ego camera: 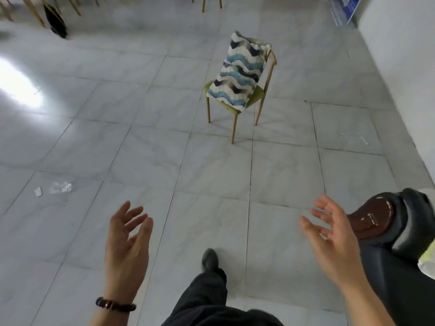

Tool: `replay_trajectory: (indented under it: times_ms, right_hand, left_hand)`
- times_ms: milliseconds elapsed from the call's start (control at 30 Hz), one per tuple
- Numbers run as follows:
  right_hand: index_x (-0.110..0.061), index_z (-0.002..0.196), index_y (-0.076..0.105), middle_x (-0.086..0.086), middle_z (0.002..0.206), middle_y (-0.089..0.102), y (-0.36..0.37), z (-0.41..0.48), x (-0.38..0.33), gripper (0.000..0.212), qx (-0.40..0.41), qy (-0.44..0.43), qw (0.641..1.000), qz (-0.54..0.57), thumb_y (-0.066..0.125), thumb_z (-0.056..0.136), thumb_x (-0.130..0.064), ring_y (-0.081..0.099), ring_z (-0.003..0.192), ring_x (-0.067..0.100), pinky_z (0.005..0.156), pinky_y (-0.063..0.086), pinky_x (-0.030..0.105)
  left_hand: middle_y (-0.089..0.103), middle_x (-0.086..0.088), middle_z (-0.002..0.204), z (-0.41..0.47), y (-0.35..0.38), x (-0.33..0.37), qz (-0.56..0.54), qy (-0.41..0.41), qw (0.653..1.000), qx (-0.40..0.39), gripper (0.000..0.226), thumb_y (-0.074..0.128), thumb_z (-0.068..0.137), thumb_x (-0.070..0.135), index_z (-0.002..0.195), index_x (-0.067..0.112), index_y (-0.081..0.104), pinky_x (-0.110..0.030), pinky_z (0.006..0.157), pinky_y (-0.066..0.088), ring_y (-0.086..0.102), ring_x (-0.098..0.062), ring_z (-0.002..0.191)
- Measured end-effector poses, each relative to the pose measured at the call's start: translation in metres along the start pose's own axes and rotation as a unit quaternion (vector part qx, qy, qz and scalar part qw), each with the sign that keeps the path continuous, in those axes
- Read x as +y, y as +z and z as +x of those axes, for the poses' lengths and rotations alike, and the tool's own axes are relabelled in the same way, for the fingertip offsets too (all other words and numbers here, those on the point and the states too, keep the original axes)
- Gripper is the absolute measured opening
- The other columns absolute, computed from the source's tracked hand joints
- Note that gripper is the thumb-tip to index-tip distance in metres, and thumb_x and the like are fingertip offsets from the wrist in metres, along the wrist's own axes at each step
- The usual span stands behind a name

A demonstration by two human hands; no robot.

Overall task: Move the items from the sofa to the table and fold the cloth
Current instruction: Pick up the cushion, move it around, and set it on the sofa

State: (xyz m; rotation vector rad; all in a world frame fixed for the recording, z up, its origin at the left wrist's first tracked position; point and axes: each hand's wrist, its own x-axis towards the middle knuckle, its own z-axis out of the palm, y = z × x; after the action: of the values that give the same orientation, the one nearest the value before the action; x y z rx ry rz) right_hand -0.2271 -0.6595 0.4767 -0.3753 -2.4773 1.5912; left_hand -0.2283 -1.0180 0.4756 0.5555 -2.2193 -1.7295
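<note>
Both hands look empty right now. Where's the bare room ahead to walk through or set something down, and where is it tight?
Bare tiles run between left hand and right hand up to the chair. The chair's seat is taken by a patterned cushion. Tight spots: sofa arm on the right, plastic litter on the left.

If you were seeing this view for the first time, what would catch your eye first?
First, the wavy blue-and-white cloth draped over a green-seated chair standing alone on the pale tiled floor, just right of centre. Next, the two open, empty hands in the foreground, left hand and right hand, palms turned inward. At the right edge, a worn brown and black sofa arm pokes in.
</note>
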Motion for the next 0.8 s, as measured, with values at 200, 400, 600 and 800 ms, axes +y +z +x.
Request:
replay_trajectory:
  times_ms: [200,400,600,800]
  right_hand:
    - [-0.037,0.137,0.044,-0.024,0.129,0.054,0.045,0.169,-0.054,0.061,0.042,-0.004,0.999,0.024,0.066,0.081,-0.046,0.056,0.116,-0.002,0.083,0.049,0.009]
    - [-0.033,0.139,0.044,-0.021,0.130,0.054,0.110,0.337,-0.041,0.062,0.064,0.017,0.997,0.036,0.066,0.083,-0.044,0.056,0.117,-0.001,0.085,0.051,0.019]
    - [-0.030,0.141,0.043,-0.017,0.132,0.053,0.161,0.544,-0.055,0.059,0.045,0.020,0.999,0.017,0.069,0.088,-0.029,0.054,0.114,-0.005,0.085,0.048,0.019]
    - [-0.027,0.141,0.043,-0.014,0.135,0.052,0.201,0.728,-0.106,0.057,0.026,0.004,1.000,-0.010,0.068,0.090,-0.029,0.054,0.116,-0.002,0.082,0.047,0.014]
  left_hand:
    - [0.064,0.013,0.118,0.189,0.079,0.067,-0.013,0.019,0.998,-0.054,0.046,0.063,0.084,0.036,0.127,0.043,0.050,-0.041,0.085,0.051,0.063,-0.007,0.109]
    - [0.063,0.012,0.117,0.355,0.188,0.068,0.025,0.039,0.995,-0.094,0.043,0.063,0.093,0.021,0.130,0.034,0.047,-0.039,0.087,0.053,0.063,-0.003,0.106]
    - [0.062,0.013,0.118,0.524,0.290,0.101,0.051,0.054,0.992,-0.106,0.046,0.062,0.091,0.019,0.132,0.033,0.045,-0.029,0.082,0.051,0.062,0.001,0.106]
    - [0.061,0.014,0.120,0.669,0.362,0.148,0.046,0.061,0.991,-0.109,0.051,0.060,0.087,0.032,0.135,0.027,0.043,-0.023,0.081,0.049,0.061,0.001,0.107]
